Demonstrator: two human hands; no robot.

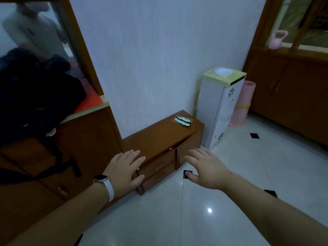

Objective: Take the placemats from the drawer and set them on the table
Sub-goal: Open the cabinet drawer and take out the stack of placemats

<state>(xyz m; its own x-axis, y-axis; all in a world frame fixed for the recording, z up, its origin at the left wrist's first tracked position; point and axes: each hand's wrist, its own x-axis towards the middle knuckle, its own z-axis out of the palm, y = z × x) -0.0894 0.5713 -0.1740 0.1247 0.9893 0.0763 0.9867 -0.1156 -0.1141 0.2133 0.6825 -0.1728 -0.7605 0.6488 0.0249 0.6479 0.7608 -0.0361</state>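
A low brown wooden cabinet [159, 137] stands against the white wall. Two closed drawers are stacked at its front: the upper drawer [158, 164] and the lower drawer [158, 177], each with a small metal handle. No placemats are visible. My left hand [124, 170], with a white-strapped watch on the wrist, hovers open in front of the cabinet's left end. My right hand [206, 168] is stretched out open, fingers spread, to the right of the drawers and above the floor. Neither hand holds anything.
A small patterned packet [182, 121] lies on the cabinet top. A white floral storage tower [220, 110] with a bowl on top and a pink rolled mat [241, 103] stand to the right. A taller cabinet [85, 142] carrying a dark bag [35, 96] is on the left. Glossy tiled floor [213, 210] lies below.
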